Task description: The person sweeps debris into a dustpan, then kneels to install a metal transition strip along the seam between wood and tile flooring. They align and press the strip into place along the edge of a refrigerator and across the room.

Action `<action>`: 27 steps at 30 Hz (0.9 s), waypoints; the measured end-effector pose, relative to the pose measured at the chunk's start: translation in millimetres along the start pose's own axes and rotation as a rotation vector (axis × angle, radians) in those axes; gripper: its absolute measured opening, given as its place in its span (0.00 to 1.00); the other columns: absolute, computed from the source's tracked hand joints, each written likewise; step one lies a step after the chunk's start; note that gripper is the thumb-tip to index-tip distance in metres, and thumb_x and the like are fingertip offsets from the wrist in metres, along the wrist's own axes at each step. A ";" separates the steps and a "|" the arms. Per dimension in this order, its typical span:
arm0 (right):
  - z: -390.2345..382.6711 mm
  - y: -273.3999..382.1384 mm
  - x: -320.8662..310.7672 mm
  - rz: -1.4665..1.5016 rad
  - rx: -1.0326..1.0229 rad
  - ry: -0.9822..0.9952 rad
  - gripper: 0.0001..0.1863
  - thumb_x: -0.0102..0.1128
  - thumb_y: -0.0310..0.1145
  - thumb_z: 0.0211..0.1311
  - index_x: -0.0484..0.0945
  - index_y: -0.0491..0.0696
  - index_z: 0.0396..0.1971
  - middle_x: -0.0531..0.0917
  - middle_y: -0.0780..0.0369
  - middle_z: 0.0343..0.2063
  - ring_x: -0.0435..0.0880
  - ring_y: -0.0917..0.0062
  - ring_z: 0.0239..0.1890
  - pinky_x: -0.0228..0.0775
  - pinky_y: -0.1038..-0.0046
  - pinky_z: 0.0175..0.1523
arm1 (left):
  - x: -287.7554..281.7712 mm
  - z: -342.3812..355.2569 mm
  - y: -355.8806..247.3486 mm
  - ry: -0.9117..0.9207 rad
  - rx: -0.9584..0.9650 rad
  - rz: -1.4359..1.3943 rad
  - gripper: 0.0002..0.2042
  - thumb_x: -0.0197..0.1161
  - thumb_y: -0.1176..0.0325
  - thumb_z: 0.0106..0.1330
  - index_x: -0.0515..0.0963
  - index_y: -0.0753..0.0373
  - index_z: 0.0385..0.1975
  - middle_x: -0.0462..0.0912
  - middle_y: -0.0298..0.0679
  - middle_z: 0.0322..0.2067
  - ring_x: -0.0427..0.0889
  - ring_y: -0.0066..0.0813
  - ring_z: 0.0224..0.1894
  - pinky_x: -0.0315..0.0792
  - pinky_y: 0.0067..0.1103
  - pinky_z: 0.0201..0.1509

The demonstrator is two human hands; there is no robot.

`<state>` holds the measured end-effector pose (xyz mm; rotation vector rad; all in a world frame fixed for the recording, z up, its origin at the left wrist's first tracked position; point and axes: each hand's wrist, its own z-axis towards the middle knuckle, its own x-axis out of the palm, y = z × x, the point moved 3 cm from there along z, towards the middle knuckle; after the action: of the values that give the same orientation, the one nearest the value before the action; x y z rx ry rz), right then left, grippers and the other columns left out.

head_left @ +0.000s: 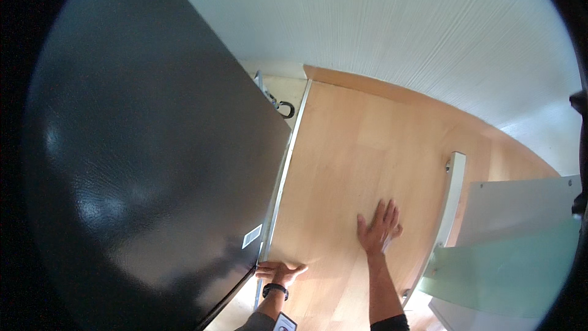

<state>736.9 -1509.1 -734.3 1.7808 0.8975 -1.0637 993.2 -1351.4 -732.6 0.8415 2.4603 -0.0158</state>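
A large dark, glossy panel (165,122) with a fine-grained surface and a small white label (252,236) fills the left side. My left hand (278,271), with a black band on its wrist, is at the panel's lower right edge. Its fingers reach left to that edge and its thumb points right, apart from them; the fingertips are partly hidden, and I see nothing held. To the right, over the light wood floor (343,147), my right hand (381,228) is open and empty, its fingers spread. Whether it touches anything cannot be made out.
A metal strip (298,116) runs along the floor beside the panel. Behind the panel's far edge lies a black hook-shaped piece (286,110). A pale textured wall (380,18) curves along the back. On the right are a light metal bar (452,193) and a frosted glass sheet (502,270).
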 end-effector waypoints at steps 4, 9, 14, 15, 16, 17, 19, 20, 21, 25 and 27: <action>-10.3 -19.0 2.5 -0.087 -0.046 -0.079 0.45 0.60 0.59 0.53 0.64 0.49 0.68 0.61 0.53 0.71 0.55 0.59 0.74 0.40 0.38 0.69 | 16.7 0.8 6.6 -0.045 -0.082 -0.149 0.71 0.70 0.34 0.51 0.19 0.82 0.65 0.18 0.79 0.66 0.20 0.72 0.72 0.33 0.55 0.74; -3.2 -21.1 7.1 -0.049 -0.054 -0.079 0.46 0.63 0.56 0.48 0.66 0.47 0.66 0.64 0.53 0.69 0.58 0.59 0.72 0.41 0.41 0.67 | 1.5 -21.1 -106.9 -0.238 0.754 -0.203 0.59 0.68 0.44 0.59 0.29 0.72 0.72 0.26 0.70 0.71 0.25 0.64 0.75 0.32 0.52 0.75; 1.2 -21.2 8.1 -0.062 -0.074 -0.127 0.44 0.62 0.57 0.46 0.69 0.45 0.61 0.68 0.52 0.66 0.61 0.57 0.69 0.45 0.43 0.64 | -137.5 20.3 -323.7 -0.712 0.964 0.110 0.55 0.61 0.40 0.62 0.36 0.76 0.71 0.33 0.66 0.73 0.32 0.60 0.76 0.34 0.50 0.76; 1.5 -21.8 9.4 -0.066 -0.081 -0.140 0.43 0.61 0.57 0.46 0.69 0.45 0.61 0.68 0.52 0.65 0.62 0.56 0.69 0.45 0.43 0.63 | -160.7 26.3 -346.9 -0.829 0.914 0.188 0.56 0.59 0.37 0.62 0.38 0.77 0.71 0.34 0.66 0.73 0.33 0.60 0.76 0.35 0.50 0.76; 2.1 -22.7 11.2 -0.081 -0.071 -0.136 0.43 0.61 0.58 0.46 0.70 0.45 0.60 0.69 0.51 0.65 0.62 0.56 0.68 0.45 0.43 0.63 | -178.2 35.9 -359.5 -0.743 0.825 0.177 0.56 0.58 0.35 0.61 0.38 0.78 0.71 0.35 0.66 0.73 0.34 0.60 0.76 0.37 0.51 0.75; 2.7 -23.5 12.3 -0.074 -0.091 -0.164 0.43 0.60 0.59 0.47 0.70 0.45 0.60 0.69 0.51 0.65 0.62 0.56 0.68 0.46 0.43 0.63 | -195.2 42.7 -365.0 -0.716 0.776 0.134 0.57 0.58 0.34 0.61 0.39 0.79 0.71 0.36 0.66 0.72 0.34 0.61 0.76 0.38 0.52 0.75; 2.9 -26.5 15.6 -0.094 -0.089 -0.164 0.44 0.59 0.60 0.47 0.70 0.45 0.61 0.69 0.50 0.65 0.62 0.55 0.68 0.46 0.43 0.62 | -205.3 53.2 -361.1 -0.640 0.730 0.132 0.57 0.58 0.33 0.60 0.39 0.79 0.70 0.37 0.67 0.72 0.36 0.61 0.76 0.41 0.52 0.74; 2.3 -27.3 16.7 -0.092 -0.107 -0.173 0.44 0.58 0.61 0.47 0.69 0.45 0.61 0.68 0.50 0.65 0.62 0.55 0.68 0.46 0.43 0.62 | -205.9 57.2 -356.0 -0.601 0.736 0.171 0.57 0.58 0.33 0.60 0.39 0.79 0.70 0.38 0.67 0.72 0.36 0.61 0.76 0.42 0.52 0.74; 2.3 -28.0 18.0 -0.096 -0.111 -0.174 0.45 0.58 0.61 0.47 0.69 0.45 0.61 0.68 0.50 0.65 0.62 0.55 0.68 0.46 0.43 0.62 | -206.4 61.6 -354.3 -0.555 0.739 0.216 0.57 0.59 0.34 0.59 0.40 0.78 0.70 0.39 0.68 0.72 0.37 0.61 0.76 0.44 0.52 0.74; 1.4 -26.8 20.3 -0.143 -0.152 -0.232 0.45 0.57 0.62 0.49 0.69 0.45 0.62 0.68 0.49 0.65 0.62 0.54 0.68 0.45 0.42 0.63 | -206.3 68.7 -358.4 -0.553 0.694 0.244 0.58 0.63 0.36 0.58 0.39 0.74 0.72 0.37 0.63 0.73 0.36 0.57 0.77 0.45 0.50 0.75; 1.5 -26.8 21.8 -0.129 -0.144 -0.218 0.45 0.56 0.63 0.49 0.69 0.45 0.62 0.68 0.49 0.65 0.61 0.54 0.68 0.44 0.41 0.64 | -208.0 63.6 -369.3 -0.551 0.613 0.307 0.59 0.65 0.36 0.56 0.40 0.74 0.72 0.37 0.64 0.73 0.36 0.58 0.76 0.45 0.50 0.75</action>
<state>721.2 -1497.1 -762.7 1.4740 0.9381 -1.2174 950.6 -1777.7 -742.7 1.2569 1.7901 -0.8099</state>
